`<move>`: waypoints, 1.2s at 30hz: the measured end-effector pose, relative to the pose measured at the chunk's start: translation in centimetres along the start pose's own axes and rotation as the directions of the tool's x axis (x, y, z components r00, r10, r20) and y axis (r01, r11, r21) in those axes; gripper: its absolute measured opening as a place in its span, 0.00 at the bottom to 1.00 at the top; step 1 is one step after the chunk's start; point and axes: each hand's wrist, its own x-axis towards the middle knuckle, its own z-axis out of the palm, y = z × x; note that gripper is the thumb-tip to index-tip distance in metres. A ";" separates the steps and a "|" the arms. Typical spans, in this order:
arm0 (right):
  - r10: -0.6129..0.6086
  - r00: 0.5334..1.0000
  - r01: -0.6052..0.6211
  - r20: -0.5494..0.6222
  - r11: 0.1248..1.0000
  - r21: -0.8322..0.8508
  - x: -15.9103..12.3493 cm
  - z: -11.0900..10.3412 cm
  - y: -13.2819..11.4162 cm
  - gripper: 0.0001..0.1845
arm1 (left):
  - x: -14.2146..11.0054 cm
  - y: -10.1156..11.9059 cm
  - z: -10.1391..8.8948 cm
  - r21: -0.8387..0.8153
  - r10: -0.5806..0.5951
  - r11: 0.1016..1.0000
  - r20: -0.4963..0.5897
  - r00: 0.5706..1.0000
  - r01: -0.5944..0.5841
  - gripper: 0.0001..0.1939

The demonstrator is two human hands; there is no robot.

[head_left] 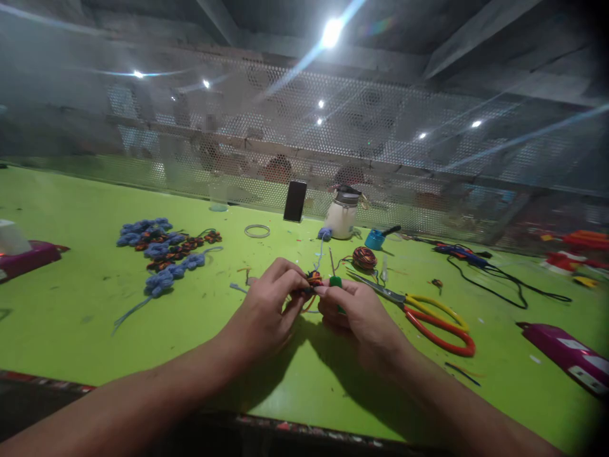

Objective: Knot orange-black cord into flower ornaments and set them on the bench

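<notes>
"Reading left to right, what do the hands hold?"

"Item one: left hand [271,304], thumb and fingers pinching a small multicoloured yarn piece [314,278], held over the desk [95,324], inward from the middle of its near edge. Item two: right hand [361,311], fingers curled round a green-handled tool [335,281], thumb tip at the piece's right side; how firmly it presses, I cannot tell."

"Handling advice?"

"By judgement: pinch close to where the tip enters, firm without flattening; angle the tip clear of the fingers; leave the blue strand [320,254] slack."

"Surface?"

"Lime green, flecked with scraps. Toward the left edge, a purple block [33,259]; then knotted yarn strips [157,247], blue and dark. By the far edge, an upright phone [295,201], a pale jug [340,219]. Inward, a variegated yarn ball [364,258]; scissors [404,301], blades parted. Toward the right edge, a purple power strip [566,355]."

"Room?"

"Perforated screen [228,127] along the far edge; central lamp [332,33], glaring; grey ceiling beam [476,38], right. Beyond the screen: too dim to itemise."
</notes>
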 end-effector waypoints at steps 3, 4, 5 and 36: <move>0.013 1.000 -0.013 0.003 1.000 0.007 0.1 -0.2 -0.1 0.14 | 0.6 -0.2 -0.4 -0.149 -0.162 0.975 0.031 0.986 0.164 0.03; 0.018 1.000 -0.019 0.010 1.000 0.012 0.1 -0.2 -0.1 0.14 | 0.8 -0.3 -0.6 -0.218 -0.231 0.946 0.071 0.970 0.241 0.03; 0.027 0.999 -0.027 0.019 0.999 0.018 0.1 -0.3 -0.1 0.13 | 0.9 -0.4 -0.8 -0.286 -0.297 0.903 0.122 0.947 0.320 0.04; -0.328 0.944 0.275 0.040 0.711 -0.647 -0.3 -0.7 -1.3 0.06 | 0.8 -1.2 -0.7 -0.557 -0.548 0.456 0.439 0.712 0.694 0.08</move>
